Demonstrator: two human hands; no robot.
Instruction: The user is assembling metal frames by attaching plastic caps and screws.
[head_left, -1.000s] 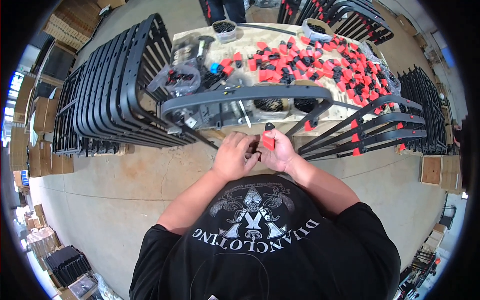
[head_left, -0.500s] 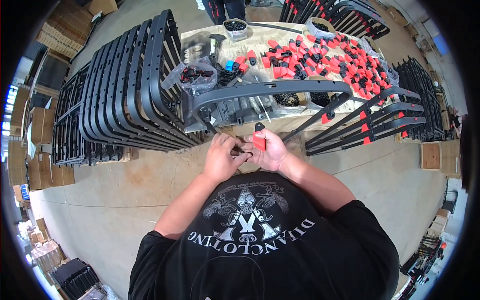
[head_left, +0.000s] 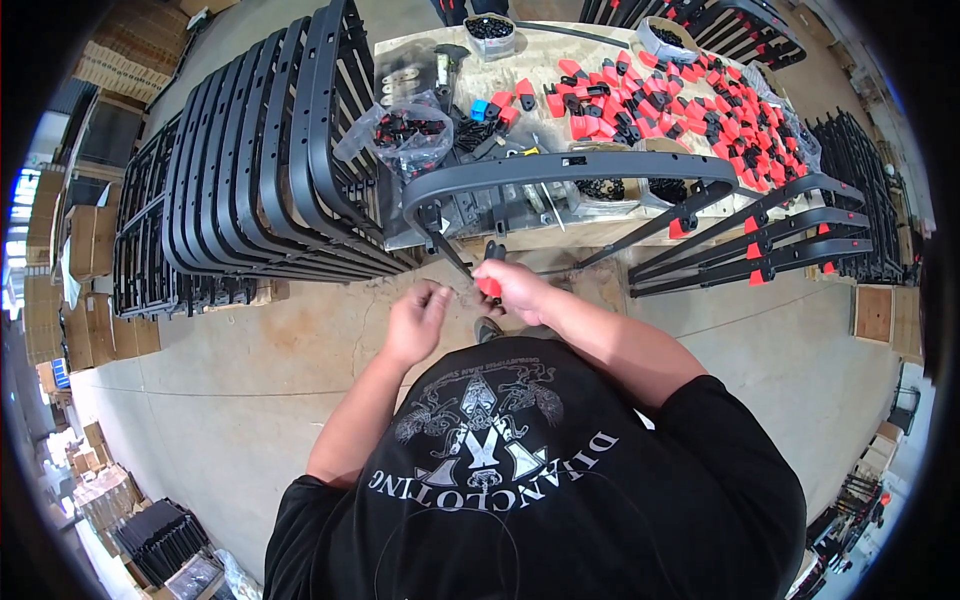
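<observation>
My right hand [head_left: 518, 291] is closed round a red and black plastic piece [head_left: 491, 285], its black end pointing up. That hand is beside the left bar of a black metal frame [head_left: 640, 165] with rounded corners, which stands upright in front of me; I cannot tell whether the piece touches the bar. Apart from it, to the left, my left hand [head_left: 418, 318] is raised with thumb and fingertips pinched together. Whatever may be between those fingertips is too small to make out.
Behind the frame, a worktable [head_left: 550, 65] bears a heap of red and black pieces [head_left: 690, 115], a clear plastic bag [head_left: 410, 135] of parts and tubs of small black parts [head_left: 491, 30]. Black frames [head_left: 250, 150] stand stacked at left; more frames [head_left: 770, 235] lean at right.
My hands were together over the red and black piece and have come apart. The left moved left; the right moved slightly left, turning the piece toward the frame's bar.
</observation>
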